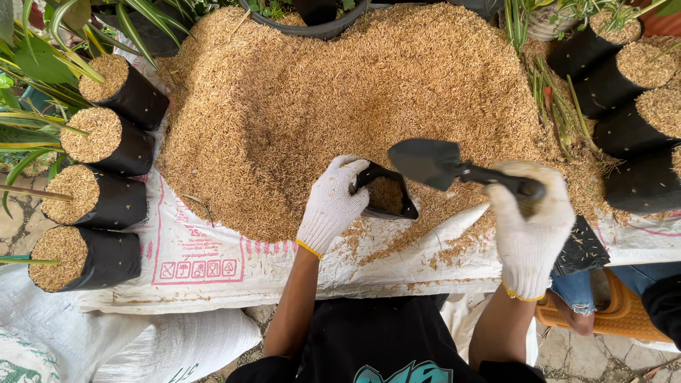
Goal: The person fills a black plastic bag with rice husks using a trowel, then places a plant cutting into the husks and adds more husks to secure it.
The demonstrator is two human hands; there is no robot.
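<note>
Gripping the mouth of a small black plastic grow bag (386,193) between closed fingers, the left hand in a white knitted glove (330,206) tilts it open on the white woven sack sheet (213,273) — the bag is partly filled with husk. Beside it, the right hand in a matching white glove (530,230) is wrapped tight around the handle of a black metal trowel (428,162), blade empty (hovering just above the bag). Beyond spreads the big mound of golden rice husk (355,85) — flanked by filled black grow bags on the left (106,135) and right (624,78).
</note>
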